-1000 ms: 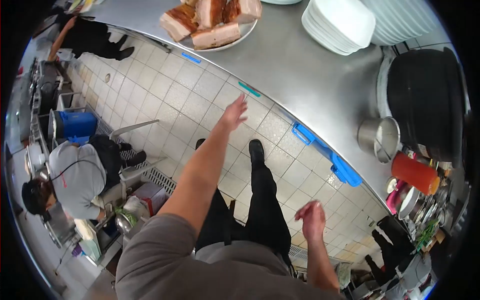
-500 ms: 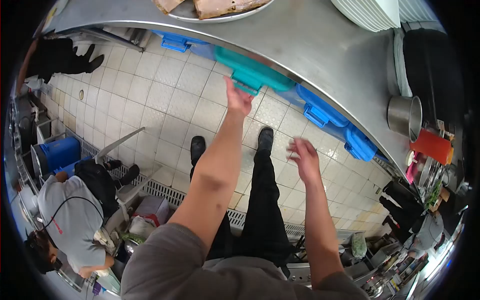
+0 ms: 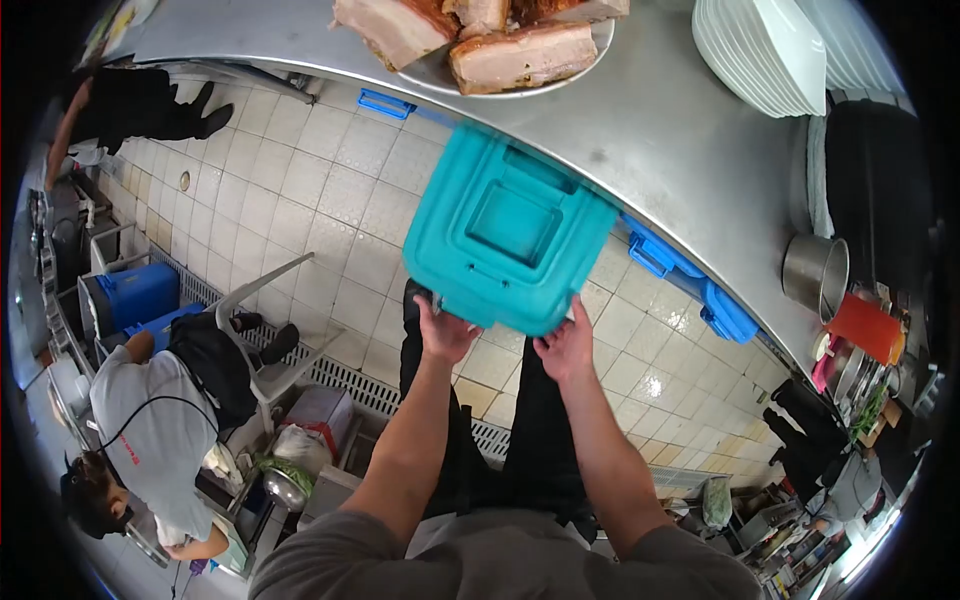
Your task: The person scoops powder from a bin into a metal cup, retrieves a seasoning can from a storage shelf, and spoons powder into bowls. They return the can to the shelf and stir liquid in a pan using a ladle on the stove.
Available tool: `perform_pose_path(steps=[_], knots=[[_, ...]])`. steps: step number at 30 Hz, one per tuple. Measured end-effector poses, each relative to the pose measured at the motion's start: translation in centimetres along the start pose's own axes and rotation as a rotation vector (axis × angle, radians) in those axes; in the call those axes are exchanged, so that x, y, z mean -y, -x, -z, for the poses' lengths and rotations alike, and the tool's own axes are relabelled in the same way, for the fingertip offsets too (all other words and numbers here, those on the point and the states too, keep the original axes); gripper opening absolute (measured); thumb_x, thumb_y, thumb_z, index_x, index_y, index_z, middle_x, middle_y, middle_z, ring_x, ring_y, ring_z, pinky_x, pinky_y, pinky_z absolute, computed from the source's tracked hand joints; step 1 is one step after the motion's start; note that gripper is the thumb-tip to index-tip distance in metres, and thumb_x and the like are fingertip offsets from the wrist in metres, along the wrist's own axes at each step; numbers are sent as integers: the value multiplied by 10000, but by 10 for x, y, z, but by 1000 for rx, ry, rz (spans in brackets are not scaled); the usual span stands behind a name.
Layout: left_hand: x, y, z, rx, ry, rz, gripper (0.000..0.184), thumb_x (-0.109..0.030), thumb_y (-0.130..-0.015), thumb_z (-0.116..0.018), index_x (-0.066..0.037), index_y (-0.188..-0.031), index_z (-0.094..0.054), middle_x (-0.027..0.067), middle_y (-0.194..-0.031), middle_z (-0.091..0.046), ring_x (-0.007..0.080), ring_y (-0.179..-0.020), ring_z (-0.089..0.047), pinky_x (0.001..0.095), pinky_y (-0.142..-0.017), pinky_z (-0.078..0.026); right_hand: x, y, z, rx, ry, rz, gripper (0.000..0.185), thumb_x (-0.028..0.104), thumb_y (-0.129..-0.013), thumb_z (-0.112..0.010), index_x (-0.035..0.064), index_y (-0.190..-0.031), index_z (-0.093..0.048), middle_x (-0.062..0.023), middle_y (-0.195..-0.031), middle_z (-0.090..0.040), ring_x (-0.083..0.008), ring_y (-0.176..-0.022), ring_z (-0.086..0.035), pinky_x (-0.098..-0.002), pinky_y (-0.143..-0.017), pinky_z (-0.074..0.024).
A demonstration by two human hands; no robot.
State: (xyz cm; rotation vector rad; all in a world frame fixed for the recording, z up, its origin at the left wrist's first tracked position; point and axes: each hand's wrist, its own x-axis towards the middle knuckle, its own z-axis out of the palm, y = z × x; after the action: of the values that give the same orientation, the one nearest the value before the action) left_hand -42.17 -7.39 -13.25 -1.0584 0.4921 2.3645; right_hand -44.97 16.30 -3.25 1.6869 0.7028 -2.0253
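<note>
A teal lidded storage bin (image 3: 435,235) juts out from under the steel counter above the floor tiles. Its lid has a square recess in the middle. At the near left of the bin, my left hand (image 3: 447,332) grips the front edge by the latch, fingertips partly hidden beneath the rim. On the near right corner, my right hand (image 3: 566,345) has its thumb along the lid's side and the fingers curled in below the edge. The lid covers whatever is inside.
On the steel counter (image 3: 650,150) are a plate of roast pork pieces (image 3: 525,58), stacked white plates (image 3: 755,55) and a metal pot (image 3: 815,275). Blue lidded bins (image 3: 728,310) stand underneath. A seated person (image 3: 155,430) and a white chair (image 3: 260,310) are at left.
The teal bin has come out from under the counter toward me. My right hand has moved from free air onto its near right corner, while my left hand stays at its front.
</note>
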Motion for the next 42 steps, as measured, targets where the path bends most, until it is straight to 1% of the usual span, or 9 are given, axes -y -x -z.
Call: perform_pose_path(steps=[11,19,23,26,29,30,32,35,42], knots=[[-59,78,112,-651,-313,-98,972,-864,-932,-341,-171,-1613,-320,185,-1597,-435,380,-1371,-511,586,-1080,-398,149,-6,21,70,7,751,665,515,-1031,-600,31,-1478,-506,-113,-1472,-575,-289,-1317,-573,-472,-1128,-459],[-85,75,68,-758,-756,-795,403,-429,-1082,-533,-39,-1163,-588,25,-887,-596,102,-719,-537,258,-651,-441,354,-66,208,77,-90,711,456,422,-1030,-583,62,-1307,-632,-124,-1306,-679,-299,-1187,-638,-454,-1051,-493],[-72,67,-46,-513,-745,-1076,193,-191,-1082,-578,-56,-952,-535,-32,-776,-470,56,-684,-407,239,-599,-353,384,-71,239,-99,235,917,404,377,-1028,-577,47,-1249,-653,-150,-1265,-695,-317,-1129,-655,-453,-979,-514],[-34,67,-128,-277,-1119,-1083,148,-110,-1053,-589,-51,-923,-548,-24,-786,-496,90,-686,-442,243,-645,-396,362,-63,235,-637,1271,1368,368,343,-1027,-572,36,-1206,-669,-169,-1234,-708,-330,-1086,-669,-453,-925,-530],[6,75,-201,97,-1287,-1009,73,-48,-973,-661,-26,-934,-602,29,-821,-601,152,-729,-551,273,-700,-465,278,-49,240,-708,1197,1747,266,252,-981,-612,9,-1047,-698,-193,-1069,-743,-371,-941,-685,-467,-779,-533],[20,82,-237,241,-1368,-1022,58,-34,-953,-681,-15,-966,-628,58,-860,-623,162,-766,-581,279,-734,-482,242,-21,241,-409,1006,1163,230,201,-960,-633,-11,-1001,-710,-156,-910,-746,-328,-844,-701,-435,-745,-537],[43,95,-299,397,-1453,-1041,83,-21,-933,-701,-5,-999,-653,87,-899,-646,172,-802,-610,285,-767,-499,209,137,181,-94,982,652,189,178,-969,-686,-8,-985,-719,-81,-831,-714,-143,-716,-679,-325,-645,-528],[72,96,-368,702,-1542,-1016,285,-47,-805,-814,3,-1056,-688,147,-1016,-683,267,-894,-650,355,-821,-524,207,224,177,-68,325,1142,100,108,-964,-714,8,-970,-723,-32,-799,-688,-87,-668,-614,-241,-601,-484],[152,38,-552,719,-2059,-1095,1191,-389,-598,-976,-59,-1567,-368,193,-1577,-457,361,-1499,-345,535,-1243,-196,366,313,104,-583,1168,1554,233,247,-914,-737,22,-960,-776,-150,-810,-715,-273,-680,-678,-365,-664,-535]])
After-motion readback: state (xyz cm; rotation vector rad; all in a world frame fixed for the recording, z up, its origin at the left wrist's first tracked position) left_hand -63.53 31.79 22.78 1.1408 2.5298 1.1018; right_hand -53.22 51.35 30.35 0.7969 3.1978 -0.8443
